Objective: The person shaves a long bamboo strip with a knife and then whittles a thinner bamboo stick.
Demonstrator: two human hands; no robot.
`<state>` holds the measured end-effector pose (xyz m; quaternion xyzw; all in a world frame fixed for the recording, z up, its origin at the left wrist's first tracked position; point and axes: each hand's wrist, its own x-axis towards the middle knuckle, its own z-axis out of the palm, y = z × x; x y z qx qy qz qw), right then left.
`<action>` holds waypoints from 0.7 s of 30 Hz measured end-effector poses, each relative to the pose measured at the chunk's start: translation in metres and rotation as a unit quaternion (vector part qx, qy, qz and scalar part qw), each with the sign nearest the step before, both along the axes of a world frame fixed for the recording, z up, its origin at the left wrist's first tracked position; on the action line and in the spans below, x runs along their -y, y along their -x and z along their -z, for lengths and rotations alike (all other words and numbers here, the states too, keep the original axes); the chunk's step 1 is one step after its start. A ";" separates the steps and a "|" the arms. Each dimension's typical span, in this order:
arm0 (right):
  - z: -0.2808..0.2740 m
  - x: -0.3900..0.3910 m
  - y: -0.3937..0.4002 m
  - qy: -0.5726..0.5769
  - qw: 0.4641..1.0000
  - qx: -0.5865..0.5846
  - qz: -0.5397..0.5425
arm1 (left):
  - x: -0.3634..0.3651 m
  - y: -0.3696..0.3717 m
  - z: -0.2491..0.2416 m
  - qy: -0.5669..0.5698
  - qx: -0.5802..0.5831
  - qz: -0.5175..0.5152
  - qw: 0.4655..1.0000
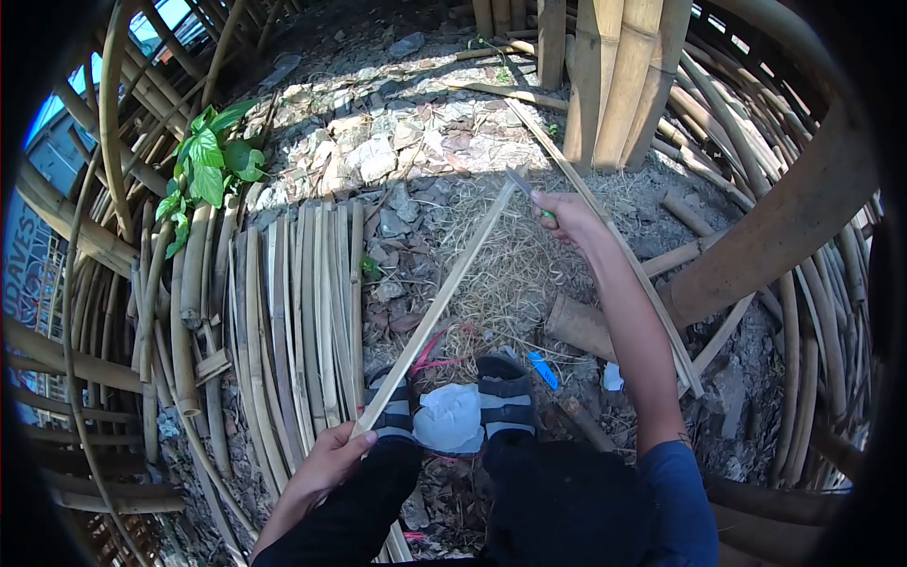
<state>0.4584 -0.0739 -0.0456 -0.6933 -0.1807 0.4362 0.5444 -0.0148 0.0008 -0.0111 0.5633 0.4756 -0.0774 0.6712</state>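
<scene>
A long pale bamboo strip (444, 298) slants from the lower left up to the centre. My left hand (333, 457) is closed round its lower end, beside my left knee. In my right hand (565, 215) is a knife (519, 181) with a green part showing at the handle; its blade lies at the strip's upper end. Whether the blade cuts into the strip or only touches it cannot be made out. Thin curly shavings (505, 255) cover the ground below the knife.
Split bamboo strips (307, 312) lie in a row at the left, near a leafy plant (208, 161). Thick upright poles (614, 85) stand ahead. A large bamboo pole (775, 217) leans at the right. Between my sandals (507, 392) lies a whitish object (448, 419); a blue item (543, 370) is nearby.
</scene>
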 end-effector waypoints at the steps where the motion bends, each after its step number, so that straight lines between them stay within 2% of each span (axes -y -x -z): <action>1: 0.000 0.001 -0.007 -0.022 1.000 0.001 -0.005 | -0.001 -0.003 -0.001 -0.001 0.004 0.001 1.000; 3: -0.003 0.001 -0.004 -0.045 0.999 0.001 -0.009 | -0.001 -0.007 -0.004 0.004 0.024 0.000 1.000; 5: -0.015 0.004 0.040 -0.025 0.988 -0.023 -0.148 | -0.003 -0.009 -0.007 0.003 0.025 0.005 1.000; 6: -0.012 0.006 0.059 -0.021 0.988 -0.026 -0.149 | -0.001 -0.009 -0.007 0.002 0.026 0.008 1.000; 8: -0.010 0.008 0.083 -0.032 0.971 -0.017 -0.236 | 0.002 -0.008 -0.007 0.004 0.023 0.006 1.000; 9: -0.009 0.006 0.079 -0.035 0.971 -0.016 -0.235 | 0.001 -0.008 -0.008 0.002 0.022 0.003 1.000; 12: 0.002 -0.002 0.021 -0.028 0.997 0.034 -0.060 | 0.001 -0.002 -0.005 0.002 0.008 0.011 1.000; 15: -0.012 0.010 -0.019 -0.026 1.000 -0.008 -0.008 | -0.001 -0.002 -0.007 0.010 0.008 0.022 1.000; 17: -0.023 0.018 0.018 -0.018 0.999 -0.009 -0.041 | -0.003 -0.002 -0.007 0.023 0.015 0.022 0.999; 19: -0.026 0.024 0.057 -0.012 0.987 -0.053 -0.153 | -0.003 -0.002 -0.003 0.012 0.045 0.004 0.999; 21: -0.019 0.026 0.073 -0.007 0.984 -0.041 -0.171 | -0.002 -0.001 -0.004 0.014 0.043 0.004 0.999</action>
